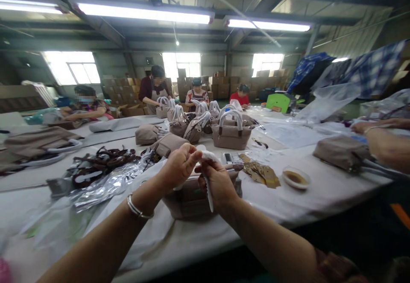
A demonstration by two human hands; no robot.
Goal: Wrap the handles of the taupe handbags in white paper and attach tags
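Note:
A taupe handbag (188, 199) stands on the white table (320, 193) just in front of me. Its white handle (209, 189) rises between my hands. My left hand (179, 165), with a silver bracelet on the wrist, is closed in a pinch on the top of the handle. My right hand (218, 185) is curled round the handle lower down, right above the bag's opening. Both hands touch each other over the bag.
Several finished taupe bags with white handles (231, 131) stand mid-table. Dark brown straps (102, 159) and clear plastic wrap (105, 187) lie left. Gold tags (261, 173) and a small dish (296, 177) lie right. A co-worker's arm (384, 140) holds a bag at right; other people work behind.

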